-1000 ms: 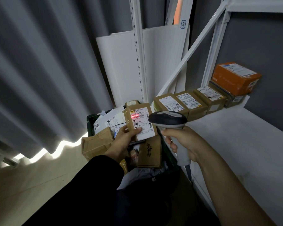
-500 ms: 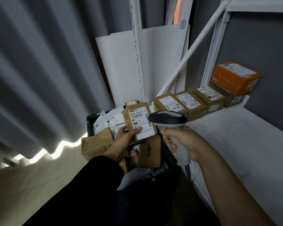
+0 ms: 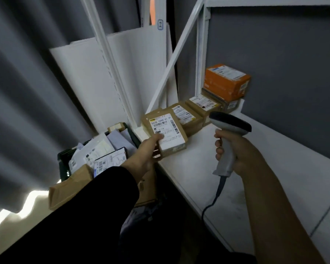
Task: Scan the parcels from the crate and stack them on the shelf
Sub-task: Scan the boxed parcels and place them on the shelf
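My left hand [image 3: 148, 151] grips a small brown parcel [image 3: 167, 132] with a white barcode label, holding it over the near left corner of the white shelf [image 3: 274, 168]. It sits just in front of a row of brown parcels [image 3: 187, 118] on the shelf. My right hand [image 3: 234, 149] holds the grey barcode scanner [image 3: 229, 128] by its handle, above the shelf and to the right of the parcel. The dark crate [image 3: 62, 164] stands lower left, full of parcels and envelopes.
An orange box [image 3: 226, 80] sits on another box at the shelf's back corner. White shelf uprights [image 3: 111, 60] and a diagonal brace [image 3: 174, 56] rise behind the crate. A brown padded bag [image 3: 69, 189] overhangs the crate's near side. Grey curtain at left.
The scanner's red light on the label has gone out. My left hand has carried the parcel from above the crate rightward to the shelf corner; the scanner hand has moved right.
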